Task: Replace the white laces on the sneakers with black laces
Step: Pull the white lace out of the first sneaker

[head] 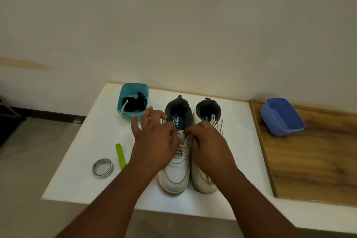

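Both hands worked at the laces of the left sneaker [176, 168].
The left hand [156, 139] had fingers spread, thumb side at the white laces [184, 146]; the right hand [207, 141] pinched them. Black laces [134, 103] lay in the teal tub [123, 91] on the tabletop [87, 160].

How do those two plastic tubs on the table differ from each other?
The teal tub stands at the back left beside the sneakers and holds black laces; the blue tub holds nothing visible. The teal tub sits on the white table, the blue tub on the wooden board to the right. The blue tub looks wider and shallower. Both are open-topped with rounded corners.
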{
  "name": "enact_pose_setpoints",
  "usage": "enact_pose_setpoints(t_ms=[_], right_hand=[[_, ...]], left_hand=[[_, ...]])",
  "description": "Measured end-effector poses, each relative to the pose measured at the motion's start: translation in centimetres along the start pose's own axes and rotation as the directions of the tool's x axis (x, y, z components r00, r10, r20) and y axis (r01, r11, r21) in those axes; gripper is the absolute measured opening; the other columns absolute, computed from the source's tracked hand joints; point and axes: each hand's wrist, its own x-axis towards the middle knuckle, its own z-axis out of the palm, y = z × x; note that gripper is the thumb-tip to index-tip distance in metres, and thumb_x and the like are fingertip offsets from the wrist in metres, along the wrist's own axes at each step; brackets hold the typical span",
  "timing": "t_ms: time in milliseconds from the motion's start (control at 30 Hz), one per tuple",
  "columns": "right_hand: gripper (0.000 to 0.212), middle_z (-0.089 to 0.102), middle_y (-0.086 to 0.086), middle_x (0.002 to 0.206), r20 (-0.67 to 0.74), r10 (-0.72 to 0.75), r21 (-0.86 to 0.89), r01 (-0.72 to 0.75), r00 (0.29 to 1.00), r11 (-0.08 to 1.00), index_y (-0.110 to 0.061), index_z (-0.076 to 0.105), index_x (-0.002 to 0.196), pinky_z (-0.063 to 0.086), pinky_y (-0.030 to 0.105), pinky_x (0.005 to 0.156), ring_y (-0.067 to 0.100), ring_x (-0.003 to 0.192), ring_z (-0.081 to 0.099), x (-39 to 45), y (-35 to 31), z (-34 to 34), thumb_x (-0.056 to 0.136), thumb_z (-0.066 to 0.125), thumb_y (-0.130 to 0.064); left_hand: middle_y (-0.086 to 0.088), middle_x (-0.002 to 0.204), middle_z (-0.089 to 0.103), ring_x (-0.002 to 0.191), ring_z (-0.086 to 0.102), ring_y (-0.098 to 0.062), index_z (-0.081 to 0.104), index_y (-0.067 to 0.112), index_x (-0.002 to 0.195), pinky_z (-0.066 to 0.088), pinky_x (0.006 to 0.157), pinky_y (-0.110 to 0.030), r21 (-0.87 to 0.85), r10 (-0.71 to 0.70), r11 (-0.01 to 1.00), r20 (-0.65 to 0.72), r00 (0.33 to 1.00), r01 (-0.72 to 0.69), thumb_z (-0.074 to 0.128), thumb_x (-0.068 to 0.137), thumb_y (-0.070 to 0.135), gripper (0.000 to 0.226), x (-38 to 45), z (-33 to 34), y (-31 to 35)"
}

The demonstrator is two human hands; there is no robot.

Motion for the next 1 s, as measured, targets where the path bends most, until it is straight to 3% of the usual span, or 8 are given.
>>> enact_pose_setpoints(t_ms=[100,233,367,533,667,733,833,1000], right_hand=[[0.025,0.051,-0.011,0.097,-0.024,0.045,0.013,-0.045,0.999,0.999,-0.03,0.07,0.107,0.04,0.019,0.068,0.005,0.085,0.05,0.2,0.4,-0.1,0.099,0.052,-0.014],[0.027,0.052,-0.009,0.1,-0.003,0.036,0.067,-0.036,0.999,0.997,-0.029,0.07,0.109,0.044,0.023,0.071,0.007,0.089,0.052,0.1,0.3,0.1,0.097,0.052,-0.012],[0.03,0.053,-0.009,0.103,0.001,0.03,0.065,-0.03,1.0,0.997,-0.03,0.069,0.113,0.05,0.026,0.076,0.008,0.093,0.054,0.2,0.3,0.0,0.098,0.052,-0.012],[0.027,0.052,-0.011,0.101,-0.021,0.033,0.067,-0.031,0.999,0.997,-0.031,0.069,0.11,0.05,0.027,0.076,0.006,0.091,0.053,0.1,0.3,0.1,0.098,0.051,-0.014],[0.027,0.052,-0.01,0.101,-0.022,0.052,0.076,-0.05,0.998,0.996,-0.033,0.069,0.108,0.051,0.029,0.076,0.008,0.09,0.054,0.1,0.1,0.2,0.099,0.05,-0.016],[0.027,0.053,-0.01,0.102,-0.032,0.047,0.078,-0.045,0.998,0.996,-0.032,0.069,0.108,0.052,0.028,0.076,0.008,0.091,0.055,0.1,0.1,0.3,0.098,0.05,-0.016],[0.026,0.053,-0.01,0.101,-0.037,0.037,0.073,-0.035,0.999,0.997,-0.031,0.07,0.109,0.05,0.027,0.077,0.007,0.092,0.054,0.1,0.1,0.4,0.099,0.051,-0.016],[0.027,0.054,-0.008,0.104,-0.015,0.045,0.065,-0.044,0.999,0.997,-0.031,0.07,0.111,0.051,0.027,0.079,0.009,0.094,0.054,0.1,0.3,0.4,0.099,0.051,-0.016]], left_hand=[[0.002,0.136,0.043,0.15,0.013,-0.027,0.069,0.033,0.1,0.007,0.12,-0.06,-0.067,-0.023,0.998,-0.049,0.999,0.02,0.054,0.091,0.036,0.018,0.0,-0.1,0.0],[0.005,0.162,0.017,0.153,-0.013,-0.023,0.062,0.045,0.119,-0.007,0.121,-0.057,-0.081,0.031,0.996,0.101,0.994,-0.023,0.043,0.088,0.051,0.037,-0.3,0.0,0.1],[0.007,0.166,0.013,0.153,-0.017,-0.022,0.066,0.048,0.111,-0.011,0.12,-0.057,-0.019,0.057,0.998,0.141,0.988,-0.055,0.051,0.09,0.062,0.03,-0.1,0.0,0.2],[0.007,0.142,0.047,0.151,0.02,-0.027,0.071,0.036,0.103,0.014,0.12,-0.059,-0.002,0.003,1.0,-0.011,1.0,-0.003,0.052,0.097,0.041,0.02,0.3,0.0,-0.5],[-0.002,0.109,0.061,0.111,0.057,-0.027,0.065,0.022,0.096,0.048,0.093,-0.052,-0.092,-0.143,0.988,-0.255,0.956,0.123,0.03,0.091,0.038,0.038,0.8,-0.8,-1.5],[-0.002,0.123,0.058,0.125,0.051,-0.029,0.064,0.028,0.107,0.044,0.1,-0.055,-0.121,-0.146,0.985,-0.221,0.964,0.121,0.032,0.089,0.04,0.038,0.7,-0.7,-1.5],[0.001,0.158,0.031,0.153,0.009,-0.029,0.057,0.043,0.126,0.011,0.121,-0.059,-0.083,-0.027,0.996,-0.032,0.999,0.025,0.042,0.094,0.055,0.037,0.0,0.2,-0.6],[0.005,0.166,0.017,0.154,-0.011,-0.026,0.064,0.05,0.117,-0.008,0.119,-0.06,0.058,0.02,0.998,0.077,0.997,-0.024,0.049,0.092,0.068,0.035,-0.1,0.7,-0.1]])
